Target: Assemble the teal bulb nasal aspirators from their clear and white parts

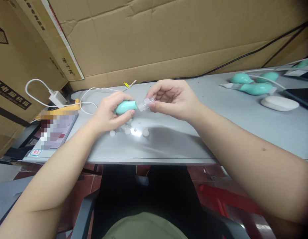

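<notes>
A teal bulb-shaped piece (125, 107) lies in my left hand (114, 111), its open neck pointing right. My right hand (170, 99) pinches a small clear plastic part (144, 104) between thumb and fingers. The clear part is right beside the neck of the teal piece; whether they touch is hard to tell. Below the hands, small translucent round pieces (146, 132) are scattered on the grey table (168, 149). Part of that group is hidden behind my left hand.
Several teal bulbs (258, 88) lie at the right beside a white oval object (279, 103) and a dark device (299, 96). A white charger (57, 98) with its cable and a phone (66, 129) are at the left. Cardboard (144, 39) stands behind the table.
</notes>
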Tool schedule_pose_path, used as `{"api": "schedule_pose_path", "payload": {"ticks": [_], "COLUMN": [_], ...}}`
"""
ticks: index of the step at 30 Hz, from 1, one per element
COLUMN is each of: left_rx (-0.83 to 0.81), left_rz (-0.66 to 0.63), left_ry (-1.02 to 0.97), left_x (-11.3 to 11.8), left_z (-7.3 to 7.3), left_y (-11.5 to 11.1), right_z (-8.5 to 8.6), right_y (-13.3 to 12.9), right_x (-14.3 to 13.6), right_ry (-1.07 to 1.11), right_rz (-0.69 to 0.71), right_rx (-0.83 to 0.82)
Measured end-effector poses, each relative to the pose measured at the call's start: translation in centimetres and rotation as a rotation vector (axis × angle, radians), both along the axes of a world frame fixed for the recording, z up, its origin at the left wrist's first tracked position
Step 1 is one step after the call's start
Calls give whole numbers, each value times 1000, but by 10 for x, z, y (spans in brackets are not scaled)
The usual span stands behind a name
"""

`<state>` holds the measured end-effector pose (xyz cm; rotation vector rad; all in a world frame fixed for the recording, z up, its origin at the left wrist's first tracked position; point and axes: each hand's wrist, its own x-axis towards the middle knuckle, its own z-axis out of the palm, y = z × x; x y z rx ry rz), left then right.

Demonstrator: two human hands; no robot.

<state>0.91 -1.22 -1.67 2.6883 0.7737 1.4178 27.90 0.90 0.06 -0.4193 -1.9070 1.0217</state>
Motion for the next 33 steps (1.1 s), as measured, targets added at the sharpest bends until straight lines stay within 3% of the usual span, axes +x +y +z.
{"api": "schedule_pose_path", "payload": {"ticks": [10,19,26,33], "left_rx": [13,31,41,5], "left_rz": [-31,-5,-9,-17], "left_ry": [-46,-37,-50,-13], "left_x": [3,3,3,1], "left_z": [-3,-5,-5,-6], "left_y": [1,2,3,4], "right_z": [-4,-10,-10,-8], "right_y": [0,3,0,6], "right_x": [-4,-5,-7,-4], "right_ry": [35,77,27,-49], "right_rz": [-22,117,40,104], "right_rx": [-42,-76,-110,-162]}}
